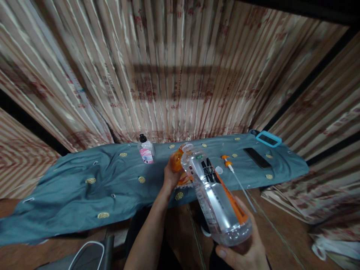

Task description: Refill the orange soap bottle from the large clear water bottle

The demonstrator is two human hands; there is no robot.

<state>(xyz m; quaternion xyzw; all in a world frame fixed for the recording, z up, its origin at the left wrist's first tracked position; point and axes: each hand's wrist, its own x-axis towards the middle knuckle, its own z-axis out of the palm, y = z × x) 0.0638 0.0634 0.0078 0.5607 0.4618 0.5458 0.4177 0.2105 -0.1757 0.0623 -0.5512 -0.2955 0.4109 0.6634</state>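
My right hand (247, 243) grips a large transparent plastic bottle (216, 195) near its base. The bottle has a silver and orange label and leans with its neck toward the upper left. My left hand (170, 176) is closed around an orange translucent bottle (177, 159), partly hidden by the fingers. The big bottle's mouth is right at the orange bottle's top; whether they touch I cannot tell. On the cloth to the right lie an orange-and-white pump head with a long tube (228, 164) and a small white cap (218, 170).
A pink-labelled bottle with a black top (146, 152) stands on the teal cloth (70, 187) at left. A dark phone (257, 158) and a blue-framed device (268, 139) lie at right. Patterned curtains (180, 67) hang behind.
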